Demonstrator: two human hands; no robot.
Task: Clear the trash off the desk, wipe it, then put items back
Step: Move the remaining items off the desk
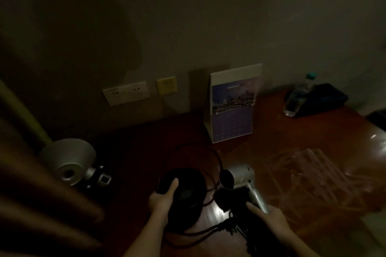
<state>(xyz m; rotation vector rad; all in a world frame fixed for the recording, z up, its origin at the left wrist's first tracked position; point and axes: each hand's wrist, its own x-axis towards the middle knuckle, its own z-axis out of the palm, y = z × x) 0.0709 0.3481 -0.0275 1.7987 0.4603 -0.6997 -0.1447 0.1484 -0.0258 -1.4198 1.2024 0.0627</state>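
Observation:
The room is dim. Black headphones (183, 192) sit at the near middle of the reddish wooden desk (271, 131), their thin band arching toward the wall. My left hand (160, 202) grips the large left ear cup, thumb laid over its front. Just to the right lies a silver hair dryer (243, 173) with a black cord (208, 230) trailing toward me. My right hand (269, 218) holds the dryer's handle, index finger stretched along it; its other fingers are hidden.
A silver desk lamp (69, 162) stands at the left by a curtain (31, 173). A calendar (234, 108) leans on the wall. A water bottle (298, 96) and black box (322, 98) sit far right. Crumpled clear plastic (313, 173) lies on the right.

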